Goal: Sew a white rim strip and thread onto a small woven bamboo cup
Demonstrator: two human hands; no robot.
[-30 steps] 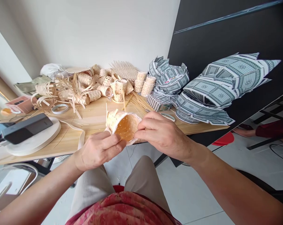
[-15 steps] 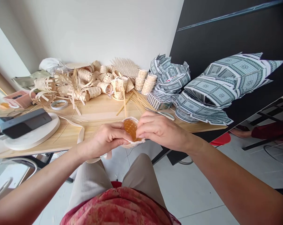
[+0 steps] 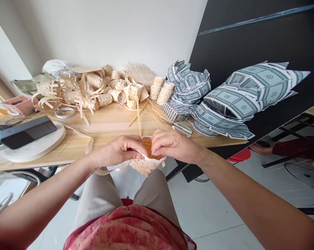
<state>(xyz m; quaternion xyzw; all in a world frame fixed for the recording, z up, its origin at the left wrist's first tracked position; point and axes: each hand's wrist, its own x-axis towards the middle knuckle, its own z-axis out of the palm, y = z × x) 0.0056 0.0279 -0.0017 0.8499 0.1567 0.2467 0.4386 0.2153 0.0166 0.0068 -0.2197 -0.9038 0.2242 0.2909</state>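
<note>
Pale woven-strip round basket (image 3: 144, 168), ctr frame, now tips mouth-up, rim handy. L hand (image 3: 121, 149) pinches white rim (image 3: 153, 160); R hand (image 3: 177, 146) at mouth, grip unclear.

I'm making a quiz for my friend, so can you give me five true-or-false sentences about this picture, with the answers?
1. The left hand and the right hand are both at the rim of a woven basket. True.
2. The scissors are in the right hand. False: they lie on the table.
3. A roll of tape lies on the table. True.
4. The dark box sits inside the woven basket. False: it rests on a round white disc.
5. The person's shirt is plain blue. False: it is red and patterned.
</note>
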